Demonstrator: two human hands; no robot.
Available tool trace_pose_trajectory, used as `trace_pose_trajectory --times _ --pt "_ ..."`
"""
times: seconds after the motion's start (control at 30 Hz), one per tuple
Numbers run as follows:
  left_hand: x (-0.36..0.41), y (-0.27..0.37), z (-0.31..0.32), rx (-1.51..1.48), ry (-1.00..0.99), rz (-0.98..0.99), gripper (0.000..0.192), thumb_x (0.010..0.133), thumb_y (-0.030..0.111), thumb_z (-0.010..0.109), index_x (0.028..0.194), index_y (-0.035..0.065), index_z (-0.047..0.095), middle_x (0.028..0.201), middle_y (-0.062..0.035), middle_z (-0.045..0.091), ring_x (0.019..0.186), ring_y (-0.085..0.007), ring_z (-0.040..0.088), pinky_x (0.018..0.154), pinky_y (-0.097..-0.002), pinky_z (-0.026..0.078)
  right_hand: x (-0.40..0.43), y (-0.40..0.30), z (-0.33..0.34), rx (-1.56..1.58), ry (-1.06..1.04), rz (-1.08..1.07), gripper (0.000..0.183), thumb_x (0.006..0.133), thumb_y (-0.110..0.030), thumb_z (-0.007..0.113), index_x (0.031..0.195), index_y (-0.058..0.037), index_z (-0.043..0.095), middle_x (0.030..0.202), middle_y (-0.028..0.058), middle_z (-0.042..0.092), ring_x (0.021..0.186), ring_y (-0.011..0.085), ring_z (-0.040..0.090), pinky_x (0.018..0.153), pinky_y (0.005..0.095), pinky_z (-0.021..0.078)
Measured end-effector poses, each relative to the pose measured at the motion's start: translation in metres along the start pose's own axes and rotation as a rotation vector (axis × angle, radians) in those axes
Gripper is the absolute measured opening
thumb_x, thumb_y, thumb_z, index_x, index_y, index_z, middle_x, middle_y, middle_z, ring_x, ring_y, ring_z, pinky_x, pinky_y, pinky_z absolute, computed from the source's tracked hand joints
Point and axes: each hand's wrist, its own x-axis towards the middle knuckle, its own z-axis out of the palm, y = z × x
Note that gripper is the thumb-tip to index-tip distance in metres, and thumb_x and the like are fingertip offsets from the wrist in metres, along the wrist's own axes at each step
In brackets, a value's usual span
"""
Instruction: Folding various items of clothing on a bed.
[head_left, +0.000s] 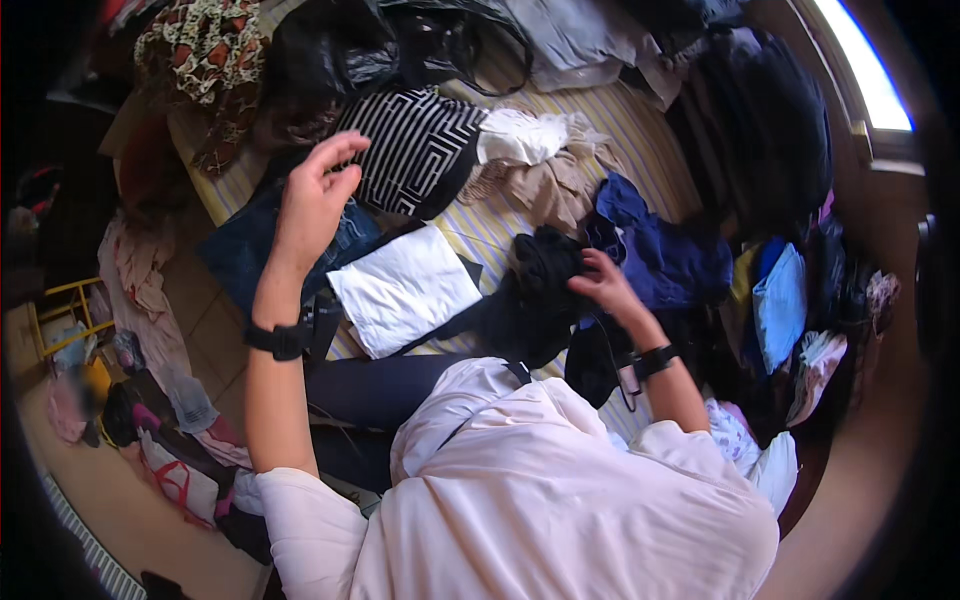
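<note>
My left hand (319, 191) is raised in front of me with its fingers a little bent and nothing in it. Below and beside it lie dark blue jeans (251, 244) and a black-and-white patterned cloth item (412, 146). A folded white cloth (405, 291) lies flat between my arms. My right hand (604, 281) is at the edge of a heap of black cloth (536, 292), fingers spread; whether it touches the heap I cannot tell. Just beyond that hand is a crumpled navy blue garment (660, 247). Beige cloth (559, 184) and white cloth (525, 137) lie farther up.
Everything lies on a striped yellow sheet (652, 142). Black plastic bags (330, 45) and a grey bag (570, 45) stand at the far side. Folded clothes, one light blue (780, 304), are at the right. More clothes and a yellow metal frame (71, 315) are at the left.
</note>
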Motion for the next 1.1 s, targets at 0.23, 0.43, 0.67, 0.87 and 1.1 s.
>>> trace_pose_trajectory --times 0.23,0.43,0.67,0.87,1.1 --pt "-0.087 -0.022 0.045 0.094 -0.161 -0.190 0.031 0.092 -0.001 0.054 0.122 -0.0006 0.061 0.114 -0.0042 0.065 0.104 -0.0112 0.059 0.092 -0.0254 0.046 0.039 0.077 0.077 -0.576 0.454 0.046 0.054 0.078 -0.019 0.071 0.125 -0.0020 0.053 0.123 0.0156 0.056 0.105 0.0313 0.061 0.091 0.0416 0.0499" --pt "-0.160 -0.046 0.072 0.147 -0.186 -0.314 0.027 0.092 0.008 0.061 0.118 0.0017 0.065 0.103 -0.0042 0.066 0.095 -0.0100 0.058 0.085 -0.0268 0.049 -0.016 -0.001 0.026 0.825 -0.212 -0.128 0.046 0.076 0.002 0.063 0.122 -0.0006 0.058 0.113 0.0086 0.065 0.098 0.0213 0.065 0.090 0.0346 0.0514" --pt "-0.213 -0.041 0.103 -0.136 -0.234 -0.211 0.093 0.077 0.019 0.080 0.151 0.0069 0.025 0.152 -0.0154 0.036 0.140 -0.0301 0.036 0.109 -0.0453 0.035 -0.074 -0.091 0.085 0.771 -0.401 -0.323 0.048 0.077 0.000 0.065 0.124 -0.0010 0.057 0.120 0.0106 0.063 0.109 0.0253 0.062 0.098 0.0396 0.0499" --pt "-0.275 -0.025 0.087 0.398 -0.182 0.029 0.054 0.090 0.023 0.066 0.138 0.0040 0.049 0.143 -0.0126 0.050 0.136 -0.0250 0.043 0.111 -0.0375 0.036 -0.129 -0.147 0.147 0.963 -0.697 -0.062 0.040 0.089 -0.013 0.065 0.127 -0.0016 0.055 0.118 0.0083 0.064 0.107 0.0179 0.063 0.097 0.0361 0.0486" --pt "-0.285 -0.026 0.093 0.038 -0.081 -0.075 0.044 0.085 0.011 0.073 0.126 0.0008 0.059 0.129 -0.0087 0.060 0.115 -0.0201 0.058 0.102 -0.0340 0.043 -0.083 -0.101 0.081 0.026 -0.680 -0.317 0.036 0.093 -0.031 0.067 0.110 0.0014 0.068 0.108 0.0076 0.068 0.104 0.0134 0.059 0.096 0.0284 0.0441"
